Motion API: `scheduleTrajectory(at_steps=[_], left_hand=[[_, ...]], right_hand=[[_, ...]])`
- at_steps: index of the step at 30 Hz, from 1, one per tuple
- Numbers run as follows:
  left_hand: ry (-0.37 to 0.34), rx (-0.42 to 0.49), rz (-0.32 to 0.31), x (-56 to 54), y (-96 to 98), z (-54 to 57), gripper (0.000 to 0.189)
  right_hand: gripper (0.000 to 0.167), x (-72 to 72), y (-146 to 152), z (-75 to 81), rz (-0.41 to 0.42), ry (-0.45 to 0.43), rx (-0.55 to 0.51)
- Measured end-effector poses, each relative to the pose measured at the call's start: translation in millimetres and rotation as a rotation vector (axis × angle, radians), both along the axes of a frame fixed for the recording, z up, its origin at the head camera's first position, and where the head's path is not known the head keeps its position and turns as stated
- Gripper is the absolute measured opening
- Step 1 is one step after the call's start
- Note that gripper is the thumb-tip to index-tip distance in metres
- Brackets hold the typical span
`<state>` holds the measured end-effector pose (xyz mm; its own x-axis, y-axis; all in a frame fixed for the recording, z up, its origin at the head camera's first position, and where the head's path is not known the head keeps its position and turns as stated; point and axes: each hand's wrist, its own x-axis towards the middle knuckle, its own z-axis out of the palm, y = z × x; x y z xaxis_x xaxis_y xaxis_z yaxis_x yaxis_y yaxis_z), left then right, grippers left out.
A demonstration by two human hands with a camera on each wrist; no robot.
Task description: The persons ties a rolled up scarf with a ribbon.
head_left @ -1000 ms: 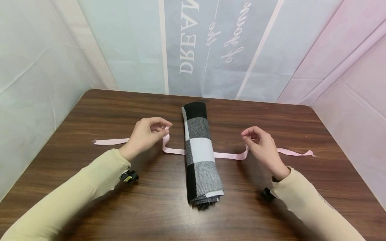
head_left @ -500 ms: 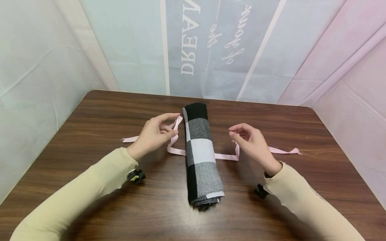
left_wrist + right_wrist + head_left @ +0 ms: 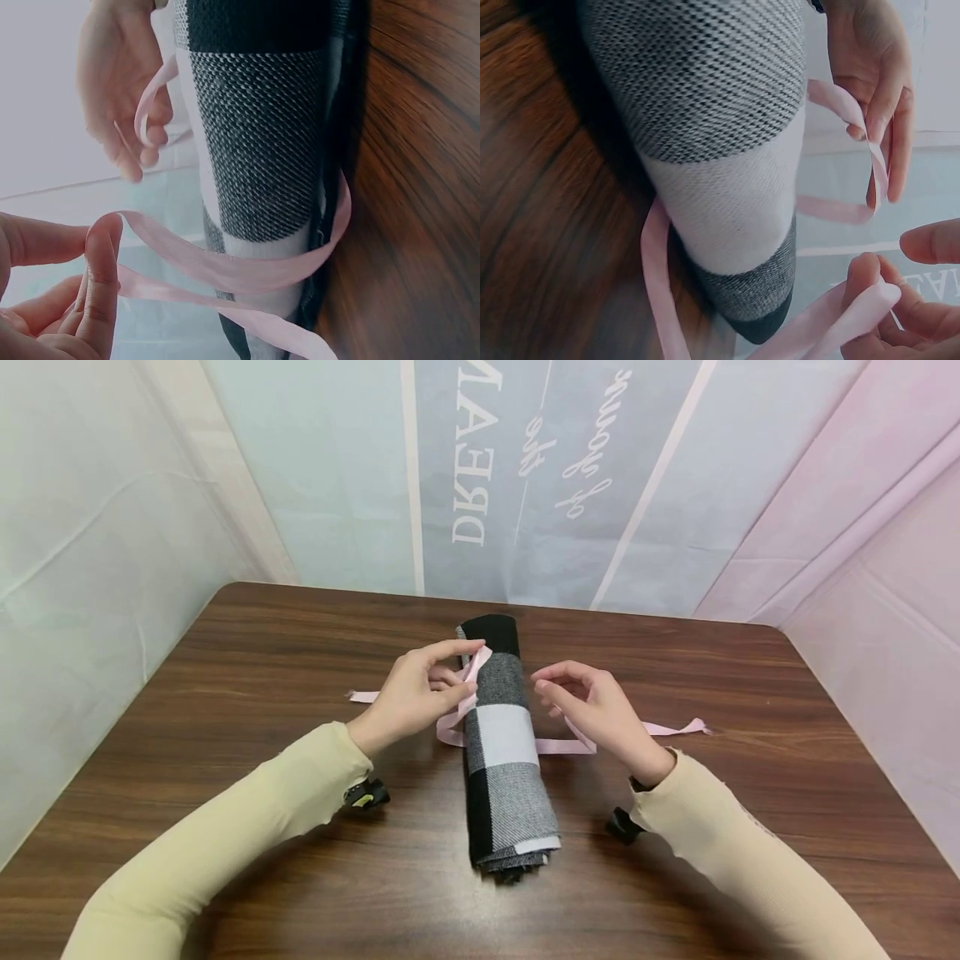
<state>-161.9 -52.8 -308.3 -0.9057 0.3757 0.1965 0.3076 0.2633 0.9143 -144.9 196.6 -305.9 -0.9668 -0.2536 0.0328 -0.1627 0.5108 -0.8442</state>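
Observation:
A roll of black, grey and white checked cloth lies lengthwise on the table. A pink ribbon passes beneath its middle and comes up on both sides. My left hand pinches one length of it between thumb and fingers, over the roll's left edge. On the other side my right hand pinches the opposite length, a little right of the roll. Loose ribbon ends trail on the table behind both hands. The left wrist view shows the ribbon looping from the fingertips across the cloth.
The dark wood-grain table has rounded far corners. A pale cloth backdrop with mirrored lettering hangs behind it, and light fabric walls stand at both sides. Small black wrist cameras sit under the cuffs.
Both hands have moved inward towards the roll, bringing the ribbon lengths with them. The left hand now overlaps the roll's edge. The trailing ends have been drawn inward, and the roll has stayed put.

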Motion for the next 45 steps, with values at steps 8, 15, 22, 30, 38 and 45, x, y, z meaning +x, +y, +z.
scheduleTrajectory(at_steps=[8, 15, 22, 30, 38, 45], left_hand=[[-0.001, 0.0, -0.029, -0.2, 11.6, 1.7, 0.049], [0.001, 0.017, -0.078, 0.1, 18.1, 1.6, 0.05], [0.01, 0.062, -0.111, 1.9, 23.4, 0.9, 0.051], [0.052, 0.081, -0.157, 4.0, 30.0, 0.5, 0.058], [0.044, 0.082, -0.146, 3.7, 32.1, -3.2, 0.072], [0.035, 0.133, -0.138, 3.2, 31.7, -7.7, 0.044]], right_hand=[[0.03, -3.9, -11.4, 2.6, 0.039, -0.061, -0.04], [0.032, -6.0, -17.9, 4.6, 0.055, -0.107, -0.064], [0.036, -6.0, -23.2, 5.7, 0.033, -0.159, -0.073], [0.029, -3.5, -31.3, 5.7, 0.049, -0.161, -0.156], [0.019, -2.6, -33.9, 6.6, 0.046, -0.127, -0.202], [0.014, -3.1, -33.9, 8.9, 0.051, -0.127, -0.253]])
